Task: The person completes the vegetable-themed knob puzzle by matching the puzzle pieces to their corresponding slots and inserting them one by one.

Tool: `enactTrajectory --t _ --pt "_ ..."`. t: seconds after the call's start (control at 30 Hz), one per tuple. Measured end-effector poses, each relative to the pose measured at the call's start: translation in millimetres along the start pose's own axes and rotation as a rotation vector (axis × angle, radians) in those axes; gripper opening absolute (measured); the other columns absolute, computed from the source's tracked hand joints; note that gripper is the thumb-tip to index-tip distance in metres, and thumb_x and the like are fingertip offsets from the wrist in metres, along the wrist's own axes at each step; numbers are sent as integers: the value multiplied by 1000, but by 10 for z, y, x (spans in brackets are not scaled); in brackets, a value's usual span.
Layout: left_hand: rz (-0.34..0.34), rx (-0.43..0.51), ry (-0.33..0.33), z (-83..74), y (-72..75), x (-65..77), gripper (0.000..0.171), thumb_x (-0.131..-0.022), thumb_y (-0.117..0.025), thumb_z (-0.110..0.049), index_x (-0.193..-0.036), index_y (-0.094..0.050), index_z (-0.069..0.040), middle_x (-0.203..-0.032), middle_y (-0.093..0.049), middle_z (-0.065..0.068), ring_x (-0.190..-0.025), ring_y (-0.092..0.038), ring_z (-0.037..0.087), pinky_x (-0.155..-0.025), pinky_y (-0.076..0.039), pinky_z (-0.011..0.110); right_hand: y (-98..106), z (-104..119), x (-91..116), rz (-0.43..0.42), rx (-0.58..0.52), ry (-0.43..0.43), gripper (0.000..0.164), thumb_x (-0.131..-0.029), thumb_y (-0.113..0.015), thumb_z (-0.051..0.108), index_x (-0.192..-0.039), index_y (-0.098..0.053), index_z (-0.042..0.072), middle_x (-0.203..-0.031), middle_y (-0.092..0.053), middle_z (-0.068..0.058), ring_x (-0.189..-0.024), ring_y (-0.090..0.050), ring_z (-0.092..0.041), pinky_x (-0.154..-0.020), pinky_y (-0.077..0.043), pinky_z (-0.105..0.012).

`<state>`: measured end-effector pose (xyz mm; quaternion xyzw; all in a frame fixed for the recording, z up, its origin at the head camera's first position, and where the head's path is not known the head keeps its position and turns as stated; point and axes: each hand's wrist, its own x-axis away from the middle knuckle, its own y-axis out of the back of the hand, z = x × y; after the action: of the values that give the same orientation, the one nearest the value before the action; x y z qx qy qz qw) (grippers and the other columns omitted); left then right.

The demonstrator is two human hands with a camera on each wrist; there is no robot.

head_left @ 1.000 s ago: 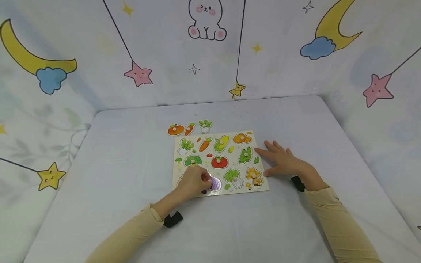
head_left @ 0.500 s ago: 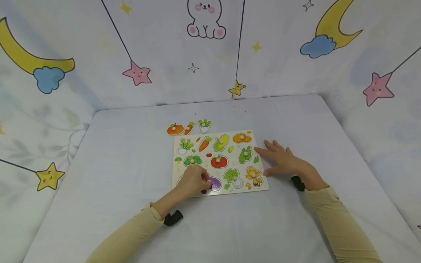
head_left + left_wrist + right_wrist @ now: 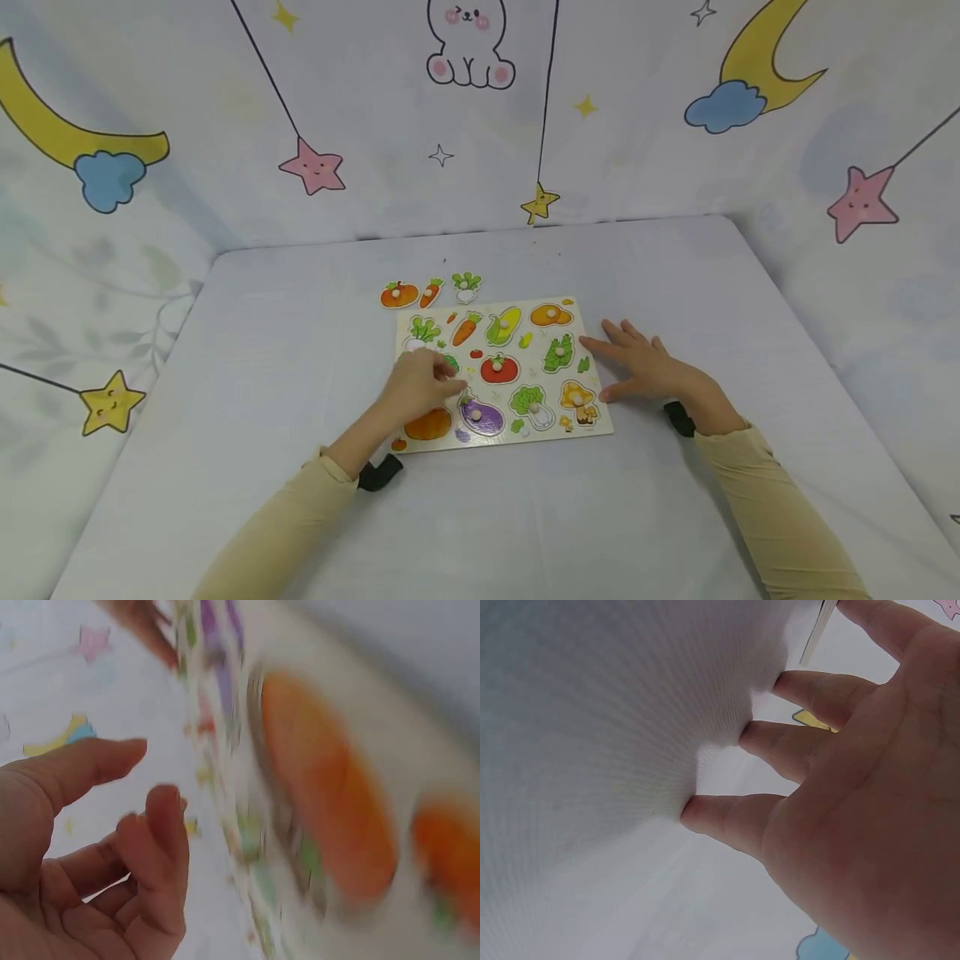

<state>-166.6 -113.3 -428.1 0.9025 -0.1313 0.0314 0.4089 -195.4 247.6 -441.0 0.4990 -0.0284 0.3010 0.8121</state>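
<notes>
A wooden vegetable puzzle board (image 3: 495, 445) lies on the table. My left hand (image 3: 420, 385) hovers over its left part, fingers loosely bent. In the left wrist view a gap shows between thumb and index finger, with nothing held. The purple eggplant piece (image 3: 487, 419) sits in its place on the board, its knob showing. Left of it is the orange pumpkin recess (image 3: 427, 425). My right hand (image 3: 645, 367) lies spread at the board's right edge; in the right wrist view several fingertips press the tablecloth. My left hand partly covers the broccoli piece (image 3: 452, 363).
Behind the board lie a loose pumpkin piece (image 3: 399, 294), a carrot piece (image 3: 431, 293) and a white radish piece (image 3: 466, 288). Tomato (image 3: 499, 369), corn (image 3: 504, 326), cabbage (image 3: 532, 408) and mushroom (image 3: 579, 401) pieces sit in the board. A patterned cloth wall (image 3: 375, 108) stands behind the table.
My left hand has let go of the eggplant piece's knob and moved up and left, uncovering the eggplant and the pumpkin recess. My right hand has stayed in place.
</notes>
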Motion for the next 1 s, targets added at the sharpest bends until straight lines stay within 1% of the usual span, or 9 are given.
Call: enactTrajectory --t 0.13,0.23,0.3,0.37,0.47,0.6,0.7,0.77,1.0 --pt "-176 -25 58 175 311 -278 23 -86 -74 -19 -97 -72 1 -80 -64 10 -70 -54 20 -59 -42 25 14 -10 15 -5 12 -6 90 -80 -78 37 -154 -32 16 -162 -5 -27 -148 6 -50 -107 4 -78" --pt "-302 18 99 382 486 -520 27 -87 -72 -16 -106 -70 3 -83 -63 13 -73 -53 22 -61 -40 25 23 -10 28 -3 4 -3 90 -80 -78 38 -154 -32 16 -162 -4 -27 -147 6 -50 -107 5 -78" --pt "-342 78 134 514 557 -667 31 -87 -71 -16 -113 -69 3 -88 -62 14 -75 -51 21 -62 -40 24 21 -12 30 -5 -2 4 90 -80 -78 38 -154 -32 16 -162 -5 -27 -147 6 -51 -107 4 -78" --pt "-349 148 172 620 598 -786 36 -88 -71 -16 -119 -66 1 -93 -61 14 -76 -52 20 -60 -42 21 14 -16 28 -7 -6 11 90 -79 -78 39 -153 -33 16 -161 -5 -28 -147 6 -52 -106 4 -79" --pt "-339 215 231 720 613 -920 39 -89 -70 -18 -124 -64 -1 -102 -62 16 -80 -56 20 -62 -46 20 -2 -24 19 -8 -4 15 90 -79 -78 40 -153 -33 17 -161 -5 -27 -147 5 -52 -107 3 -79" --pt "-346 240 285 764 584 -1054 38 -87 -70 -18 -121 -65 -1 -113 -66 20 -94 -60 27 -72 -50 26 -9 -35 14 -3 7 7 90 -80 -77 41 -154 -32 19 -162 -5 -26 -147 6 -51 -108 3 -78" --pt "-351 236 316 774 570 -1105 34 -86 -70 -17 -115 -68 1 -118 -66 20 -107 -58 31 -82 -50 33 -15 -24 3 0 6 9 90 -80 -77 41 -154 -32 18 -162 -5 -26 -147 5 -51 -107 3 -78" --pt "-354 228 325 770 561 -1134 32 -86 -70 -17 -112 -69 3 -120 -65 21 -112 -56 33 -85 -50 36 -16 -20 -1 -1 9 6 90 -80 -78 41 -154 -32 19 -162 -5 -26 -147 5 -51 -107 3 -78" --pt "-358 144 331 767 528 -1200 26 -90 -66 -15 -108 -70 3 -115 -66 22 -107 -56 33 -76 -50 32 -19 -34 4 -7 12 -5 90 -80 -78 38 -154 -31 20 -163 -4 -24 -148 7 -48 -108 4 -77"
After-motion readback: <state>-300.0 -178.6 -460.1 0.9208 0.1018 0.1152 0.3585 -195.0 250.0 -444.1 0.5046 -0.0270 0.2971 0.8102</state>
